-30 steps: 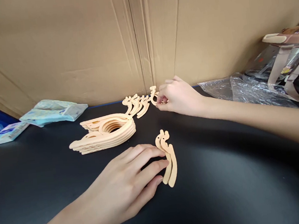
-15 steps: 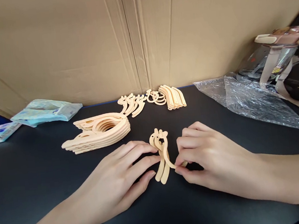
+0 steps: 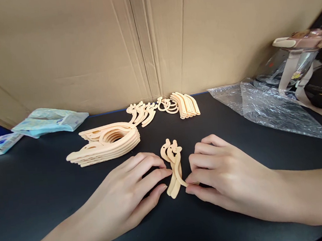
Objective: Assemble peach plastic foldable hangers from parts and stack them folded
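Two beige curved hook pieces [image 3: 171,176] with rounded, notched heads lie side by side on the black table in front of me. My right hand [image 3: 216,172] pinches the lower end of another curved hook piece [image 3: 178,168] between thumb and forefinger. Its upper end rests over the lying pair, while its lower tip is hidden by my fingers. On the left, my left hand [image 3: 145,187] rests on the table, fingers bent and apart. Its forefinger touches the edge of the lying pieces.
A stack of beige hanger arms [image 3: 108,145] stands left. Behind are more hook pieces [image 3: 144,113], thin rings [image 3: 168,105] and a bundle of curved bars [image 3: 186,104]. Tissue packs [image 3: 50,120] lie far left. A clear plastic bag [image 3: 275,108] and a strapped bottle [image 3: 298,60] are right.
My right hand has moved slightly left and toward me with its hook piece, whose head now sits lower over the pair. The lying pieces are closer together. My left hand has barely moved.
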A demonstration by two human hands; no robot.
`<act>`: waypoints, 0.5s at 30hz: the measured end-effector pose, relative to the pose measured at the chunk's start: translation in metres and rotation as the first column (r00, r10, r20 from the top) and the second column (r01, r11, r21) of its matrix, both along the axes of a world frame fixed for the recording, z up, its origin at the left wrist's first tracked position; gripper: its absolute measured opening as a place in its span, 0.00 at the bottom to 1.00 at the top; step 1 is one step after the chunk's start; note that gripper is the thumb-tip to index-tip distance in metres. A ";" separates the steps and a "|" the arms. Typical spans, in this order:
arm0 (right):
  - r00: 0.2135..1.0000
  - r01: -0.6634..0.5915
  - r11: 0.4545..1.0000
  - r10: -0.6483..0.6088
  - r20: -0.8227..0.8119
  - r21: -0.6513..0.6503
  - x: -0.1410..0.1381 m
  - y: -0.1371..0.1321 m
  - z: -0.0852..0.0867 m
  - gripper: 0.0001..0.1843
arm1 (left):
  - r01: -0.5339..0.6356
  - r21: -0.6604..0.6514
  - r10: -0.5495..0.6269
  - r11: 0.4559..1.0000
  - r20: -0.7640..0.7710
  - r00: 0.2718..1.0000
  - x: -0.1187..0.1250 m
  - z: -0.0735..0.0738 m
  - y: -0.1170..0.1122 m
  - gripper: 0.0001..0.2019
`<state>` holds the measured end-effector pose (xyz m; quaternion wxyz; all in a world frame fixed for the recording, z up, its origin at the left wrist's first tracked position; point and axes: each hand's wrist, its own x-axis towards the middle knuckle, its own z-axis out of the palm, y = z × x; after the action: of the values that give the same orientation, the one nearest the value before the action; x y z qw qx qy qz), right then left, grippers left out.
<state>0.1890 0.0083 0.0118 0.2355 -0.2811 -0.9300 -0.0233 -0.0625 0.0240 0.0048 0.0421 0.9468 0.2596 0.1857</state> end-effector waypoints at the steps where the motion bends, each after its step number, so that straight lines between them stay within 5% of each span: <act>1: 1.000 -0.003 1.000 0.003 -0.002 0.010 0.000 0.001 0.001 0.10 | 0.002 0.000 -0.002 1.000 -0.001 1.000 0.000 0.000 0.000 0.12; 5: 0.999 0.047 0.988 -0.050 0.021 0.147 0.007 0.019 0.013 0.14 | 0.005 0.002 -0.005 1.000 -0.003 1.000 0.000 0.001 0.000 0.13; 8: 0.975 0.184 0.934 -0.213 0.065 0.307 0.023 0.053 0.025 0.15 | 0.002 0.002 -0.002 1.000 -0.004 1.000 0.000 0.001 -0.001 0.13; 11: 0.887 0.387 0.879 -0.437 0.148 0.280 0.040 0.091 0.033 0.14 | 0.000 0.001 0.000 1.000 0.002 1.000 0.000 0.000 0.000 0.12; 15: 0.809 0.542 0.831 -0.556 0.190 0.127 0.052 0.126 0.036 0.16 | -0.007 0.001 0.007 1.000 0.010 1.000 -0.001 0.000 0.000 0.13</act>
<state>0.2406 0.1342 0.0483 0.1239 -0.5253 -0.8280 -0.1523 -0.0632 0.0237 0.0051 0.0421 0.9449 0.2625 0.1907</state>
